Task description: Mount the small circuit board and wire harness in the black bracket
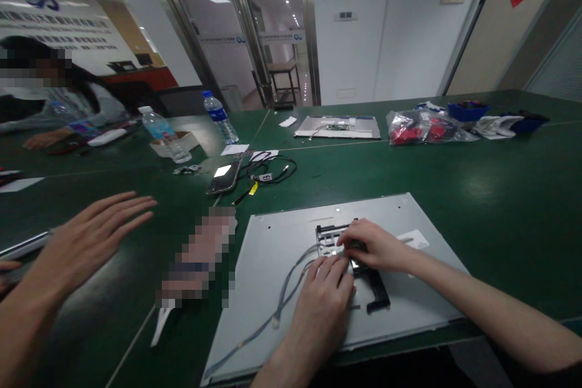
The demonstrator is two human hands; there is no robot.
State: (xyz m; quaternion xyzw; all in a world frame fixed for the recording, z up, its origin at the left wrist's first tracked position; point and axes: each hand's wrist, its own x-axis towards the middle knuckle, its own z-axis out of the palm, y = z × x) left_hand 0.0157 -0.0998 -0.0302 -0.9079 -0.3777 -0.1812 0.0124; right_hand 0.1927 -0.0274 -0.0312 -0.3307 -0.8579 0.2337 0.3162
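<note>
My left hand (325, 297) rests on a flat silver display panel (259, 254), its fingers bent and close together at the panel's middle. From the right, my right hand (373, 245) reaches in with thumb and fingers pinched, almost touching the left fingertips. What the fingers of both hands hold is hidden. Around them lies a black plastic bracket (377, 294), partly covered by my hands. A bundle of grey cables (282, 297) runs from beside the bracket to the panel's lower left corner. A white label (416, 239) lies on the panel beyond my right wrist.
A co-worker's hand (91, 242) extends in from the left. Near it are a blurred-out item (200, 251), a phone (224, 176) and a coiled black cable (291, 177). Farther back stand two bottles, another panel (304, 127) and plastic bags (427, 128). Another person sits far left.
</note>
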